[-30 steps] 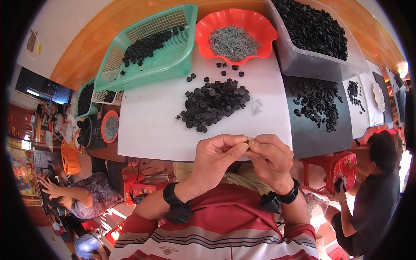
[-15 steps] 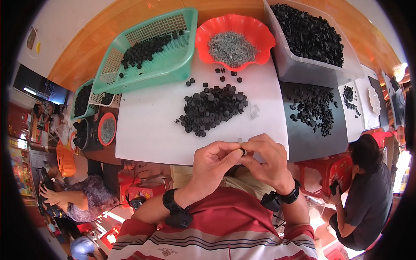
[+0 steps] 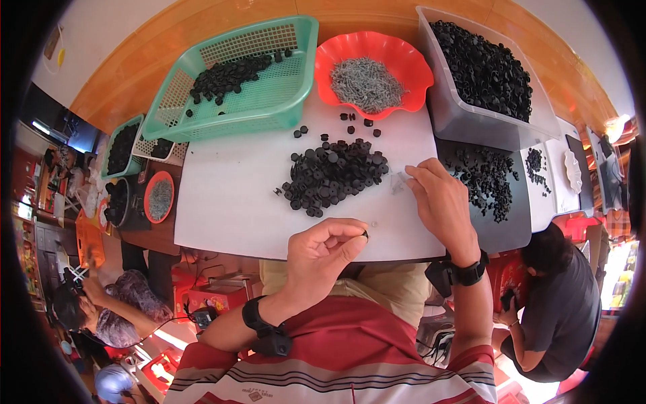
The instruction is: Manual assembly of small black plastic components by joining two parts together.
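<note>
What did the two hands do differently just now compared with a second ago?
The hands, together a second ago, have parted. The right hand reached forward to the table beside the pile of black parts, near small clear bits. The left hand stayed near the table edge, pinching a small dark part. Baskets, red bowl and bin look unmoved.

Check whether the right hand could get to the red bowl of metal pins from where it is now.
Probably yes. The right hand hovers over the white table beside the pile of black caps, and nothing stands between it and the red bowl just beyond.
</note>
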{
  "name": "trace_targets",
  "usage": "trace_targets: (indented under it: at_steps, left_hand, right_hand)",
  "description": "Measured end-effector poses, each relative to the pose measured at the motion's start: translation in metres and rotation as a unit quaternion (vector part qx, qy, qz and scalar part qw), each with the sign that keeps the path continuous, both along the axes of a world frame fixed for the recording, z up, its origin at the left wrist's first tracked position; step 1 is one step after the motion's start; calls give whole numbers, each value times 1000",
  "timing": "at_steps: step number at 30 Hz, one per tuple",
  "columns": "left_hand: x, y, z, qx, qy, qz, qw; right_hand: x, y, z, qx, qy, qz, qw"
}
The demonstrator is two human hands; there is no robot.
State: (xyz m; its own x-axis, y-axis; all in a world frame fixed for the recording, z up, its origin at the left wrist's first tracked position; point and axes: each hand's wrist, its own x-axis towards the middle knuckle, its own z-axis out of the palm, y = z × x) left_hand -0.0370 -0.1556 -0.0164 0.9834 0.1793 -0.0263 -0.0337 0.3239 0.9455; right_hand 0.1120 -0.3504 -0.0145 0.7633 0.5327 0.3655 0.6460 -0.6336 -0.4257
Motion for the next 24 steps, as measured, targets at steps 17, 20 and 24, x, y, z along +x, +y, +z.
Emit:
trace_targets:
  at_steps: [17,20,24]
  left_hand:
    - [4,20,6,37,-32,-8,999]
    - [11,28,14,76,-65,17,995]
    - [29,51,40,211,-105,72,969]
  right_hand:
    - [14,2,3,14,92,3,996]
    - [12,0,7,56,128,-6,990]
    - [4,-11,-1,134,174,-22,975]
